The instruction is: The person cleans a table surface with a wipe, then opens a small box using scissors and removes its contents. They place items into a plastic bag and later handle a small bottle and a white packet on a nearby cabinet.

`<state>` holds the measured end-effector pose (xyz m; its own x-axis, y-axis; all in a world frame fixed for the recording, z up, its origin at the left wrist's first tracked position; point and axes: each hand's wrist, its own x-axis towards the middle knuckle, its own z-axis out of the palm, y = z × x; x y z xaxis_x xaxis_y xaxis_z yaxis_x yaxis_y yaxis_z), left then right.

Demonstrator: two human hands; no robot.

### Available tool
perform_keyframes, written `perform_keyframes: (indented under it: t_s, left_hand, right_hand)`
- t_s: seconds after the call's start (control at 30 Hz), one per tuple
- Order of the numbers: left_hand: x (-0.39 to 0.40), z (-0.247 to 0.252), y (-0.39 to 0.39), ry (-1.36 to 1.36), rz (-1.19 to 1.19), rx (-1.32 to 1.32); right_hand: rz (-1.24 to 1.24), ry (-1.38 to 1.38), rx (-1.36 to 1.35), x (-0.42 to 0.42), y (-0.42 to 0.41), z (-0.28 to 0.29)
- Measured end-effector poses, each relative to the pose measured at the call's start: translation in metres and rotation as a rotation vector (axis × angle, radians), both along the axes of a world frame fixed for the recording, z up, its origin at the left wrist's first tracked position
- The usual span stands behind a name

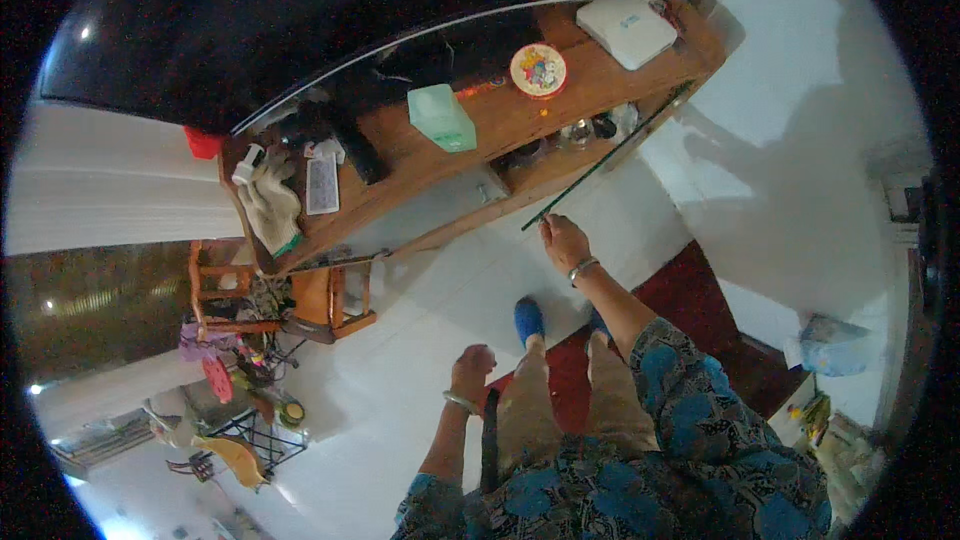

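Note:
A glass door [611, 156] with a dark green edge stands swung out from a wooden TV cabinet [495, 116]. My right hand [564, 241] grips its free end, with a bracelet at the wrist. Inside the opened compartment, a few shiny glass-like items [579, 130] are partly hidden by the cabinet top. My left hand [472, 371] hangs low beside my left leg, its fingers curled. A dark strip [489, 439] runs down just below that hand; whether the hand holds it is unclear.
On the cabinet top are a white box-shaped device [628, 31], a round decorated tin [538, 70], a pale green container [442, 118], work gloves [271, 202] and a white bottle [248, 165]. A large black screen [360, 7] rises behind. Wooden chairs [322, 300] stand left; a red mat [686, 300] lies underfoot.

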<state>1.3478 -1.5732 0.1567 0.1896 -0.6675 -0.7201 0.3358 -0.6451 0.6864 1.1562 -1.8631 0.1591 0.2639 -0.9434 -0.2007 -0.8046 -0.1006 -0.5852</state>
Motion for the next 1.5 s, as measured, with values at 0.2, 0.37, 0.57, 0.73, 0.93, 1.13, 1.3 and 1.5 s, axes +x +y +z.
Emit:
perform_keyframes:
  t_s: [0.2, 0.37, 0.57, 0.73, 0.93, 1.13, 1.3, 1.5]
  left_hand:
    - [-0.029, 0.057, -0.048, -0.063, -0.018, -0.224]
    - [-0.039, 0.078, -0.043, -0.129, -0.042, -0.110]
    - [-0.010, 0.059, -0.023, -0.106, -0.006, -0.194]
    - [0.018, 0.110, -0.077, 0.007, 0.232, -0.416]
    - [0.099, 0.195, -0.145, -0.956, 0.095, -0.612]
    - [0.197, 0.237, -0.213, -1.611, 0.123, -0.663]
    - [0.235, 0.225, -0.251, -1.748, -0.065, -0.303]
    - [0.250, 0.210, -0.278, -1.784, -0.035, -0.341]
  right_hand:
    - [0.156, 0.027, 0.078, -0.012, -0.018, 0.013]
    - [0.300, 0.020, 0.053, -0.016, -0.024, 0.054]
    - [0.302, -0.417, -0.191, 0.008, -0.028, 0.180]
    - [0.348, -0.454, -0.239, 0.059, -0.031, 0.233]
    - [0.361, -0.075, -0.616, 0.163, -0.036, 0.235]
    - [0.319, 0.172, -0.691, 0.208, -0.059, 0.226]
    - [0.322, 0.097, -0.512, 0.209, -0.063, 0.225]
    - [0.313, 0.006, -0.695, 0.201, -0.066, 0.211]
